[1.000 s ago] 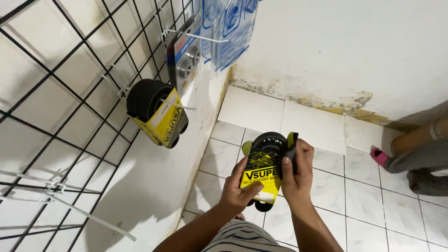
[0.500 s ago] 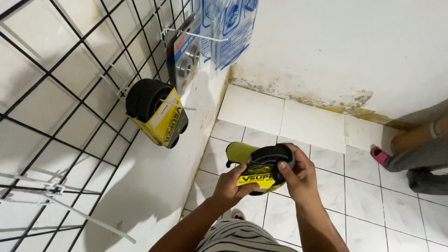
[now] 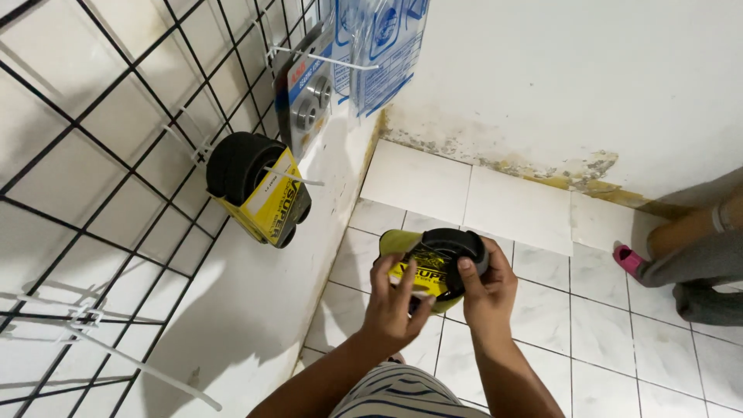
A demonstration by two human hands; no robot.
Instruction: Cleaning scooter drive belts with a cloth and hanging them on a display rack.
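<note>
- Black rubber roll in yellow card sleeve (image 3: 433,267): gripped between both hands above the floor; left hand (image 3: 395,306) fingers spread across the sleeve, right hand (image 3: 489,288) clasping the black end.
- White tiled floor (image 3: 542,310); black wire grid wall (image 3: 116,139) with a matching hung roll (image 3: 255,186).
- Half a second earlier: package tilted similarly, now slightly higher.

Black rubber roll (image 3: 441,259) – yellow-sleeved, tilted, mid-air.

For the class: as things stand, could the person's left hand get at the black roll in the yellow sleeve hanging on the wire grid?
Probably yes. The left hand is busy on the held roll, but nothing stands between it and the hanging roll.
</note>
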